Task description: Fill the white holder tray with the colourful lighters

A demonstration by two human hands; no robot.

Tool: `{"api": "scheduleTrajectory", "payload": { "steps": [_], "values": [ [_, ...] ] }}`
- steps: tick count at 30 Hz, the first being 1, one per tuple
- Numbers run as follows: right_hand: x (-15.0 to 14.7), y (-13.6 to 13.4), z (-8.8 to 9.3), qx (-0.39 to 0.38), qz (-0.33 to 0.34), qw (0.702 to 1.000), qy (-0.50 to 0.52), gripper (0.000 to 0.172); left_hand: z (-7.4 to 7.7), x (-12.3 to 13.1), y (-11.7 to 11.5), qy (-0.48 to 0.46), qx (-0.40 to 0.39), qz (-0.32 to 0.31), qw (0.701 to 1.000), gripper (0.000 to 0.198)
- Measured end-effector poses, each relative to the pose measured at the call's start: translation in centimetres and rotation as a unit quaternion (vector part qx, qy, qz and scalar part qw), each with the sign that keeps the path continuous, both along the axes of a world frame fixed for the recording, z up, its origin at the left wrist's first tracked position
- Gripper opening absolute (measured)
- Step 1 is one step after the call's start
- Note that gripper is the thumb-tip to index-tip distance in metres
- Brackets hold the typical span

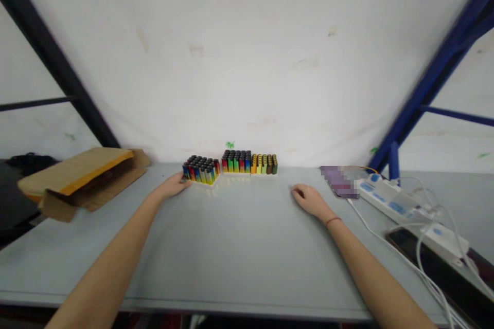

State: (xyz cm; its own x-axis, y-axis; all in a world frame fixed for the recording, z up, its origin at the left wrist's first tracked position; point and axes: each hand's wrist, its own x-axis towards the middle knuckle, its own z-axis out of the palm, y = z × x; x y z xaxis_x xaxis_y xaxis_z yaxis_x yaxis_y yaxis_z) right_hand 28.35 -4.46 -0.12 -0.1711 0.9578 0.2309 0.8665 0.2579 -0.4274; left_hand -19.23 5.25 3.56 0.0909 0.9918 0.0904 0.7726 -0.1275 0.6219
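My left hand (175, 185) grips the left end of a tray of lighters (201, 169), fingers closed at its side. The lighters have black tops and multicoloured bodies, and this tray sits slightly askew. Just right of it is a second tray of lighters (236, 162), also black-topped. Against that one stands a third group of lighters (264, 163) in yellow, green and brown. My right hand (309, 200) rests on the table away from the trays, its fingers curled in with nothing seen in them. A thin red band circles that wrist.
An opened cardboard box (85, 175) lies on the left of the table (231, 252). At right are a power strip (409, 213) with white cables, a dark phone (412, 247) and a blurred purple item (339, 182). Behind is a white wall (247, 61), flanked by metal posts.
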Motion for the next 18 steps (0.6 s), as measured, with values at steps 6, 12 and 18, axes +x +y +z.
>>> {"api": "scheduleTrajectory", "payload": {
  "steps": [6,12,18],
  "values": [
    [-0.1,-0.1,0.1,0.000,0.001,1.000,-0.005,0.022,-1.0,1.7,0.4,-0.006,0.038,-0.009,0.999,0.053],
    [-0.2,-0.1,0.1,0.001,-0.001,1.000,-0.007,0.022,-1.8,2.6,1.0,0.046,0.075,0.058,0.994,0.047],
    [-0.3,-0.1,0.0,-0.001,0.002,1.000,-0.014,0.022,-2.4,4.5,2.8,0.077,0.075,0.129,0.986,0.056]
  ]
}}
